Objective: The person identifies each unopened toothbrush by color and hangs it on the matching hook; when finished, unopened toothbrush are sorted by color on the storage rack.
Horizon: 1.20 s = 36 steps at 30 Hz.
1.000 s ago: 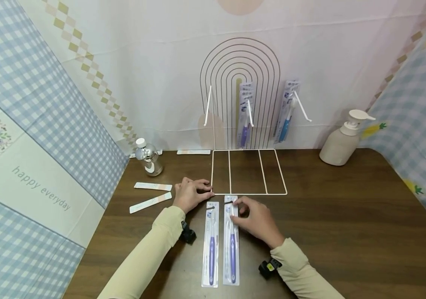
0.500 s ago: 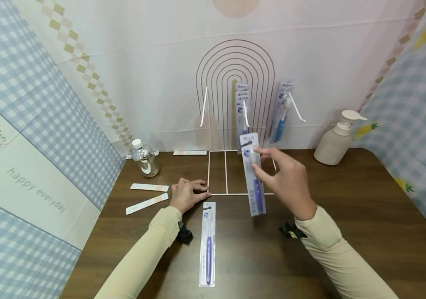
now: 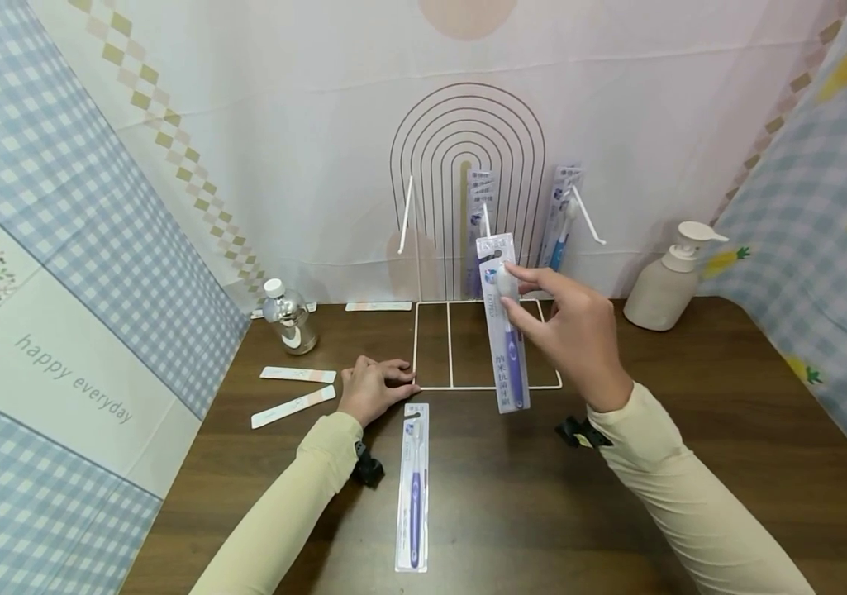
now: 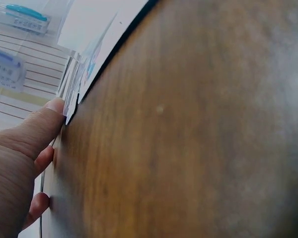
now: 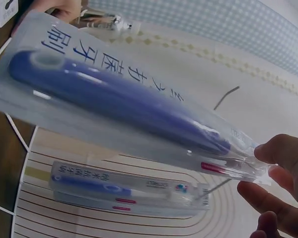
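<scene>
My right hand (image 3: 575,330) pinches a packaged purple toothbrush (image 3: 514,364) by its upper part, thumb and fingers on the edge of the blister pack. It is raised in front of the white wire display rack (image 3: 450,347), nearly upright, its hole slot close to the middle hook's tip in the head view. In the right wrist view the toothbrush pack (image 5: 114,101) crosses the picture. My left hand (image 3: 373,388) holds the rack's front left corner with thumb and fingertips. A second packaged purple toothbrush (image 3: 414,496) lies on the table before the rack.
Packaged purple toothbrushes (image 3: 480,186) hang on the middle hook, blue ones (image 3: 566,186) on the right hook. The left hook (image 3: 406,215) is bare. A clear bottle (image 3: 291,318) and white paper strips (image 3: 297,374) are at left; a pump bottle (image 3: 667,285) stands at right.
My right hand has lifted one of the two toothbrush packs off the table and carried it up toward the middle hook. The left hand stays at the rack's corner.
</scene>
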{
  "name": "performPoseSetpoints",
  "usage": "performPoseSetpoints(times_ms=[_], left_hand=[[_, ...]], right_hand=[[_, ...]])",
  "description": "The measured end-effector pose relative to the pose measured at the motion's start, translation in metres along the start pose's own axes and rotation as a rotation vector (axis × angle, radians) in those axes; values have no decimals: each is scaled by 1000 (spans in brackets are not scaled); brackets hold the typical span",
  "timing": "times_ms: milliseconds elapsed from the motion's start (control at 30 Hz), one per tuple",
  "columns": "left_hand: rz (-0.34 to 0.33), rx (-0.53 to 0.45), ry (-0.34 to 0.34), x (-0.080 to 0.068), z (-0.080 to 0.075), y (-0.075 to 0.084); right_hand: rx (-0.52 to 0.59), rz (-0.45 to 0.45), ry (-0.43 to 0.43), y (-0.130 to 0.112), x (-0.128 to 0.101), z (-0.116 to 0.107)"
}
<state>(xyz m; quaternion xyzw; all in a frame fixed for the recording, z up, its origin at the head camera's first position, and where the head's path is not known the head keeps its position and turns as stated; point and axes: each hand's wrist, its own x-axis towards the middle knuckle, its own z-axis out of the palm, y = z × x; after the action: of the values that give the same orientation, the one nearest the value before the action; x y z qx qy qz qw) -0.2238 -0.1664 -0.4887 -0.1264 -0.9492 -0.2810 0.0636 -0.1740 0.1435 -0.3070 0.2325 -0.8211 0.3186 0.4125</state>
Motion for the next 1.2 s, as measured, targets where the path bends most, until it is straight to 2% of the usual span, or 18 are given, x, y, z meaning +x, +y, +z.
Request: performPoseSetpoints(times_ms=[267,667,1033,1200], left_hand=[[-10,-5,-14,-2,0,-2],[-13,-6,-16,-2,1,-1],[-11,2,-19,0,-1,0],[-19,6,-33,0,-3,1]], right_hand=[[20,32,-32,14,6,27],[15,112,23,50,34,70],[1,140,41,58,39,76],[54,147,58,50,24,74]])
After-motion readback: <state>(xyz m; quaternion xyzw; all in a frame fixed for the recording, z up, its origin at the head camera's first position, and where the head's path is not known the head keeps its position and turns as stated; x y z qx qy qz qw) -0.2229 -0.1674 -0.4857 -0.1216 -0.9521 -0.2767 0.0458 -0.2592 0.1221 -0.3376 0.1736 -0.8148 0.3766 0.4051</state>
